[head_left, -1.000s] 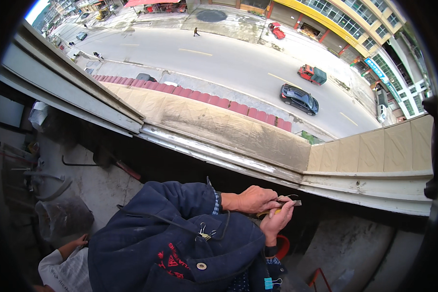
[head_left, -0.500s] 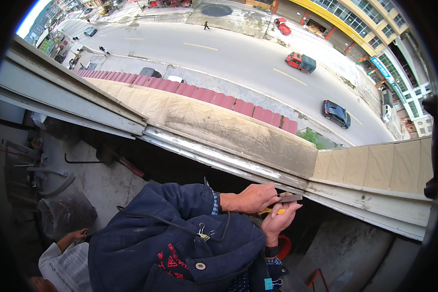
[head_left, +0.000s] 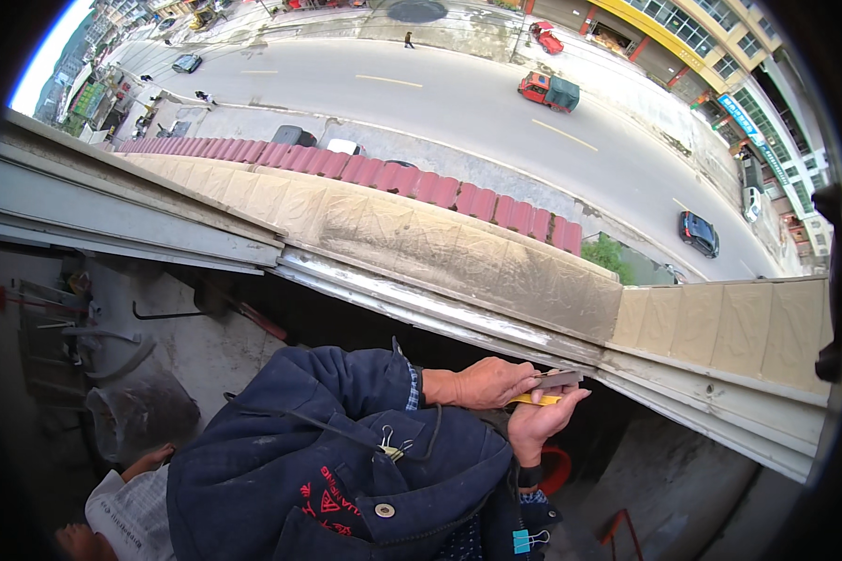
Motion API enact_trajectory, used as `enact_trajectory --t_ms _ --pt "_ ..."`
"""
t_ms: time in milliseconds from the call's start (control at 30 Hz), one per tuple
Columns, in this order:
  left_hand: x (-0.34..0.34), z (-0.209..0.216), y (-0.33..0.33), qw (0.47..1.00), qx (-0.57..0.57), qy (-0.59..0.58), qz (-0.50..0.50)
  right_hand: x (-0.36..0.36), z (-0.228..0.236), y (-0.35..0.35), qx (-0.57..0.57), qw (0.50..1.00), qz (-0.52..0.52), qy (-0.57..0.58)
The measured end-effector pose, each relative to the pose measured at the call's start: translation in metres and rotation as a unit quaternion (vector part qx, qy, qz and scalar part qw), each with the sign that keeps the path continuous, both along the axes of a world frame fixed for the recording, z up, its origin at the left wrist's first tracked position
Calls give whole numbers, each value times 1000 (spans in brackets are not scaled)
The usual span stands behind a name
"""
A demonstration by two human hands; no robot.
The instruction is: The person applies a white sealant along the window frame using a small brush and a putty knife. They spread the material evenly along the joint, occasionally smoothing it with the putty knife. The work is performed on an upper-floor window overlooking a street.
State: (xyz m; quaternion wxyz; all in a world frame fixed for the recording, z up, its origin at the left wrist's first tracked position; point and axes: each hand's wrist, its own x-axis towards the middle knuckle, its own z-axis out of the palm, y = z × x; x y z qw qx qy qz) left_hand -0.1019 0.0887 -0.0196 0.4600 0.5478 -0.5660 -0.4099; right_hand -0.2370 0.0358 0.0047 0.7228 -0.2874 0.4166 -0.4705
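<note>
My left hand (head_left: 489, 382) is closed, its fingertips around a flat grey strip (head_left: 558, 379) that sticks out to the right. My right hand (head_left: 539, 423), with a black band at the wrist, has its fingers curled up just beneath, around a slim yellow tool (head_left: 536, 399). What kind of tool it is cannot be made out. Strip and tool lie almost parallel, close together, and the fingers hide parts of both. Both hands are near the inner edge of the white window sill track (head_left: 421, 301).
Beyond the sill lies a beige ledge (head_left: 440, 245) with red roof tiles (head_left: 346, 168), high above a street. Another person (head_left: 131, 510) is at the lower left, near a plastic bag (head_left: 145, 411). A red bucket (head_left: 557, 467) stands below my right hand.
My right hand has shifted slightly right, and more of the yellow tool shows. The strip stays in my left hand. The view has shifted a little; vehicles on the street have moved.
</note>
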Motion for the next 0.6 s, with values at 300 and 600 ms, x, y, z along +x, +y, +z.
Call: enact_trajectory --t_ms 300,600 --pt "57 0 -2 974 -47 -217 50 8 -7 0 19 994 9 112" --pt "140 -21 11 932 -25 -347 102 -15 -30 6 72 989 -7 130"
